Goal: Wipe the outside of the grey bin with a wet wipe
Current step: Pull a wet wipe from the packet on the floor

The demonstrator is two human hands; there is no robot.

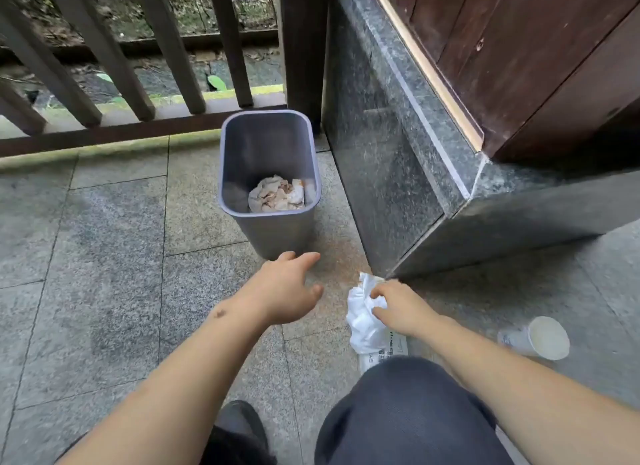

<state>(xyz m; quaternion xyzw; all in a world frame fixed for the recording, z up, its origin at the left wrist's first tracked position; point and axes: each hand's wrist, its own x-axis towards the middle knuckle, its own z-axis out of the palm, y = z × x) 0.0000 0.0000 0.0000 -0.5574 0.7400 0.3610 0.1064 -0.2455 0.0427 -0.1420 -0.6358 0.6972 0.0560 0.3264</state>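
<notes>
Left hand (289, 290), fingers spread and empty, sits just short of the upright grey bin (277, 234), way closer than the right hand (403, 310) pinching the wet wipe (363, 326).

I cannot see the far outside wall of the grey bin (277, 231). The pack (384, 352) is partly hidden under the wipe (363, 322), its print unreadable.

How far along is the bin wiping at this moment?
Early. Done: the right hand already pinches a white wet wipe. In hand: the left hand reaches open toward the grey bin, its fingertips about at the base. Left: the wipe is off the bin, so wiping of the outside is not under way.
</notes>
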